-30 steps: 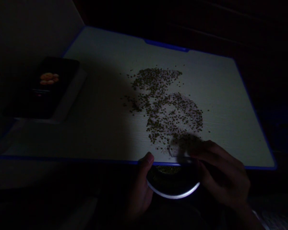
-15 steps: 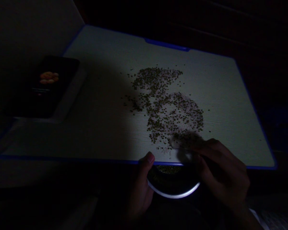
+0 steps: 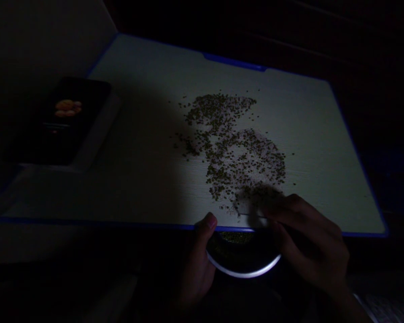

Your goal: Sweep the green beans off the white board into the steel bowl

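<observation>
Scattered green seeds [image 3: 218, 157] lie on the blue-edged tabletop [image 3: 316, 134], their long axis running far left to near right. Your right hand [image 3: 313, 237], the nearer, borders their near-right end, fingers bent; whether it pinches anything cannot be told. Your left hand [image 3: 200, 262] grasps the bowl [image 3: 245, 274] at the near edge. A dark box [image 3: 63, 123] lies well left.

Dimly lit, seemingly a home though too dark to be sure, blue-edged table [image 3: 318, 121], loose seeds [image 3: 213, 110] strewn across it, dark box [image 3: 84, 101] with a food picture [image 3: 68, 108], bowl [image 3: 244, 274] at the near edge
</observation>
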The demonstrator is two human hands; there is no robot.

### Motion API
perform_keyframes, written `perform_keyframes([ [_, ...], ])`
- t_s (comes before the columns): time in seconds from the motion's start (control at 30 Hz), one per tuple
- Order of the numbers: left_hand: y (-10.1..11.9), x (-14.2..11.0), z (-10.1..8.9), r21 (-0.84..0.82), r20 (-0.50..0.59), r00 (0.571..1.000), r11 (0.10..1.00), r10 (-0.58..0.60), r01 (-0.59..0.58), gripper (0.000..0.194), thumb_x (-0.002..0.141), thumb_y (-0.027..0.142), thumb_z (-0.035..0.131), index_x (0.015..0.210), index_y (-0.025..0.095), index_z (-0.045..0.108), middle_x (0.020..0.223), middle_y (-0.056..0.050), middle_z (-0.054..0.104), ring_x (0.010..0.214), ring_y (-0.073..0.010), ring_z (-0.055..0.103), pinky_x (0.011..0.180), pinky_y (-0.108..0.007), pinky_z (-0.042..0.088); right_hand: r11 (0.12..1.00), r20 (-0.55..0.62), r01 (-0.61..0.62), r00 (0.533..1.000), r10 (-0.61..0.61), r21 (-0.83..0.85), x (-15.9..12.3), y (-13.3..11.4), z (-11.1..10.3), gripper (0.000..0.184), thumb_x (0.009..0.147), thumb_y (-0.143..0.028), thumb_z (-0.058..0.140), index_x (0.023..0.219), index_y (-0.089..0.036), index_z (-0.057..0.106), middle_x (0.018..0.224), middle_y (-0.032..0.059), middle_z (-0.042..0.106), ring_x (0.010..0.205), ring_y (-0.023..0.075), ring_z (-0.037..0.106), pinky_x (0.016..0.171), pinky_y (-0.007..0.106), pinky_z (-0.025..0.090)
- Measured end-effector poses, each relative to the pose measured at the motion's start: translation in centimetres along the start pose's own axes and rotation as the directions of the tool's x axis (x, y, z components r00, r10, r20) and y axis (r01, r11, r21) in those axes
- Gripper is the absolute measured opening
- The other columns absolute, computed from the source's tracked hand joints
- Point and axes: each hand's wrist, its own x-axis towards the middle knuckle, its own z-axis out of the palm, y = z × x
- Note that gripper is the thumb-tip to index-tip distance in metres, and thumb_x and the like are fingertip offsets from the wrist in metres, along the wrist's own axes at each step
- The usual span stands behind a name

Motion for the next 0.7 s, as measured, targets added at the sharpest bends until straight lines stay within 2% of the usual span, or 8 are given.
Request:
perform_keyframes([
  [0.23, -0.03, 0.06, -0.08, 0.013, 0.01, 1.0, 1.0, 0.002, -0.002, 0.052, 0.081, 0.049, 0.102, 0.121, 0.019, 0.088, 0.135, -0.016, 0.091, 0.16, -0.0487, 0.064, 0.14, -0.064, 0.044, 0.999, 0.027, -0.01, 1.0, 0.009, 0.039, 0.08, 0.01, -0.05, 0.033, 0.1, 0.0, 0.071, 0.124, -0.021, 0.08, 0.104, 0.0031, 0.081, 0.092, 0.0146, 0.077, 0.076, 0.027, 0.064],
  [0.4, 0.03, 0.0, 0.04, -0.011, -0.015, 1.0, 1.0, -0.005, 0.005, 0.051, 0.077, 0.039, 0.103, 0.12, 0.019, 0.087, 0.135, -0.016, 0.091, 0.161, -0.049, 0.063, 0.138, -0.063, 0.047, 0.997, 0.041, 0.039, 0.998, -0.042, 0.065, 0.18, 0.09, 0.06, 0.03, 0.1, -0.002, 0.072, 0.123, -0.019, 0.08, 0.109, 0.0054, 0.082, 0.098, 0.0162, 0.078, 0.081, 0.029, 0.066],
  [0.5, 0.01, 0.01, -0.08, -0.004, -0.011, 1.0, 1.0, -0.002, 0.002, 0.056, 0.076, 0.039, 0.103, 0.125, 0.018, 0.086, 0.133, -0.016, 0.092, 0.16, -0.0493, 0.064, 0.137, -0.063, 0.049, 0.999, 0.013, 0.016, 1.0, -0.017, 0.052, -0.15, 0.19, -0.13, 0.033, 0.1, -0.001, 0.072, 0.125, -0.02, 0.08, 0.109, 0.0038, 0.083, 0.101, 0.0154, 0.079, 0.082, 0.028, 0.066],
  [0.63, -0.05, 0.12, -0.33, 0.043, -0.011, 1.0, 0.999, 0.006, -0.005, 0.067, 0.079, 0.052, 0.103, 0.135, 0.019, 0.083, 0.129, -0.015, 0.093, 0.158, -0.0488, 0.065, 0.135, -0.063, 0.049, 0.999, 0.011, 0.005, 1.0, -0.006, 0.043, -0.45, 0.31, -0.31, 0.033, 0.1, 0.0, 0.072, 0.125, -0.02, 0.08, 0.108, 0.0021, 0.081, 0.1, 0.0138, 0.079, 0.08, 0.026, 0.066],
  [0.7, -0.03, 0.16, -0.39, 0.047, -0.001, 1.0, 0.999, -0.011, 0.011, 0.074, 0.076, 0.057, 0.105, 0.136, 0.018, 0.083, 0.127, -0.015, 0.093, 0.157, -0.0503, 0.066, 0.135, -0.064, 0.05, 0.999, 0.019, 0.017, 1.0, -0.018, 0.049, -0.36, 0.31, -0.23, 0.031, 0.1, -0.001, 0.071, 0.124, -0.02, 0.08, 0.108, 0.0022, 0.081, 0.098, 0.0136, 0.079, 0.079, 0.026, 0.066],
])
